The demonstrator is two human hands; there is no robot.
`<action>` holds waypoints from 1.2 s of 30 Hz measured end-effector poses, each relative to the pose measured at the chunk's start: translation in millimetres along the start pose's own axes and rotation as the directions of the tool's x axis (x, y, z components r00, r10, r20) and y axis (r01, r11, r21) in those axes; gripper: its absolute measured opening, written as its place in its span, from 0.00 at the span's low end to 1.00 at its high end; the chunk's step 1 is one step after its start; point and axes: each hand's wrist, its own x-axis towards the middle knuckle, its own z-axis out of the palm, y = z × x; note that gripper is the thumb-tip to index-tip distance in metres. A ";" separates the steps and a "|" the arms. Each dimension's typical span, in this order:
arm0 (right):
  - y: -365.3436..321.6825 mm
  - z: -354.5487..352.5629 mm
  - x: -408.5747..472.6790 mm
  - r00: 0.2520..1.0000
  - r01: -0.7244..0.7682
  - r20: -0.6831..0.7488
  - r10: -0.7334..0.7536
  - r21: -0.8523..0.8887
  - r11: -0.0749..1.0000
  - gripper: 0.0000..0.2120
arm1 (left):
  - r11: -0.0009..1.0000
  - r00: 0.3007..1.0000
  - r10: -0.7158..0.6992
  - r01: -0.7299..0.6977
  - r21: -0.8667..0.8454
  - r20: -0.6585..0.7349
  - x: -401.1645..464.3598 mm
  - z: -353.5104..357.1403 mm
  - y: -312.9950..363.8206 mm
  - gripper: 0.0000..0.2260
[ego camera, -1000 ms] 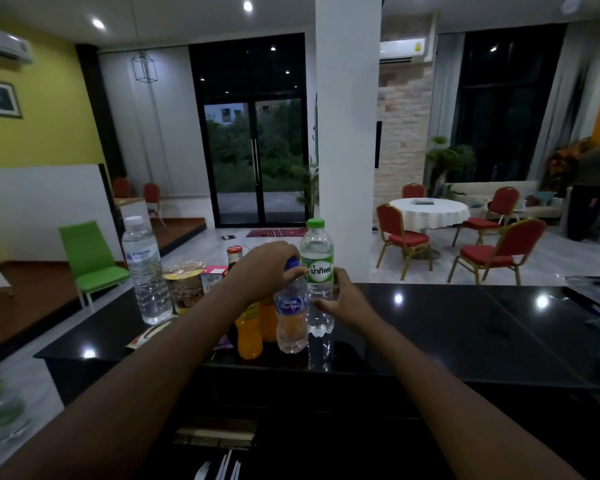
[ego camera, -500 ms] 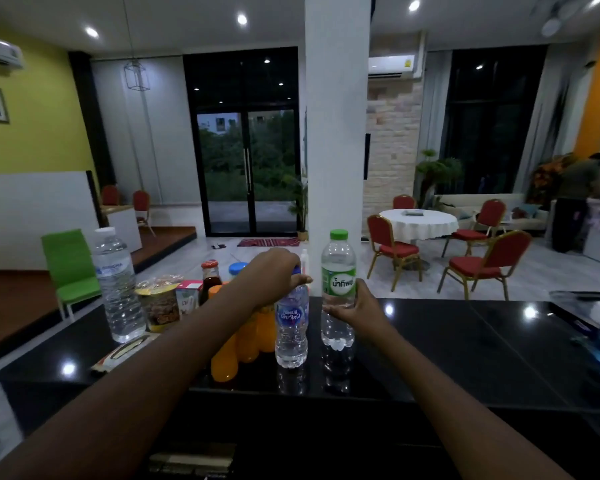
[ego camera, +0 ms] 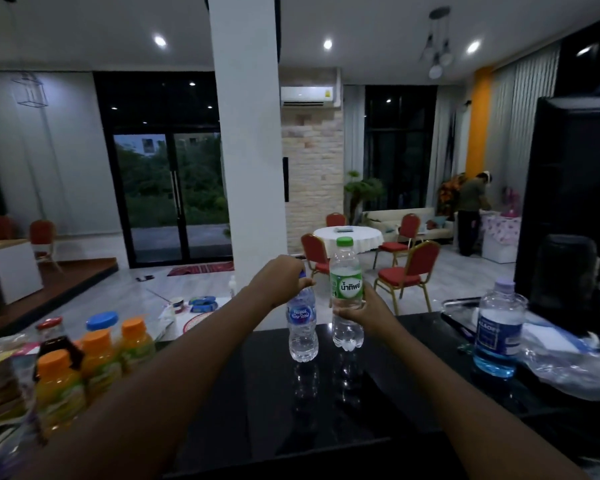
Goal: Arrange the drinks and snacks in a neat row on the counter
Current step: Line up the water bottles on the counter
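Note:
My left hand (ego camera: pixel 282 276) grips the cap of a small blue-labelled water bottle (ego camera: pixel 302 327), held just above the black counter (ego camera: pixel 378 393). Beside it on the right, my right hand (ego camera: pixel 364 311) grips the middle of a taller green-capped water bottle (ego camera: pixel 345 292), also lifted a little off the counter. Three orange juice bottles (ego camera: pixel 99 358) stand in a cluster at the left, with a dark red-capped bottle (ego camera: pixel 51 336) and a blue-capped bottle (ego camera: pixel 102 321) behind them. Snack packs (ego camera: pixel 0 382) lie at the far left edge.
A bottle of blue liquid (ego camera: pixel 497 330) stands at the right on crumpled clear plastic (ego camera: pixel 568 362). A black monitor (ego camera: pixel 575 216) rises at the far right. A white pillar (ego camera: pixel 248 133) stands beyond the counter. A person (ego camera: pixel 471 213) is at the back of the room.
Both hands have carried their bottles to the right along the counter, away from the juice cluster. My view has turned right, bringing the blue-liquid bottle and monitor into sight.

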 end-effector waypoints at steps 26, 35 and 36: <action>74.1 -15.2 22.5 0.987 -0.113 0.113 0.110 0.023 0.993 0.29 | 0.834 0.983 -0.127 0.177 -0.523 0.130 47.0 71.3 -0.4 0.19; 79.5 -13.7 24.0 0.987 -0.115 0.109 0.120 -0.054 0.992 0.31 | 0.835 0.991 -0.109 0.133 -0.533 0.076 43.5 76.2 3.9 0.21; 77.3 -13.1 21.6 0.988 -0.108 0.104 0.116 -0.085 0.991 0.32 | 0.837 0.992 -0.105 0.125 -0.532 0.067 40.6 76.3 3.9 0.21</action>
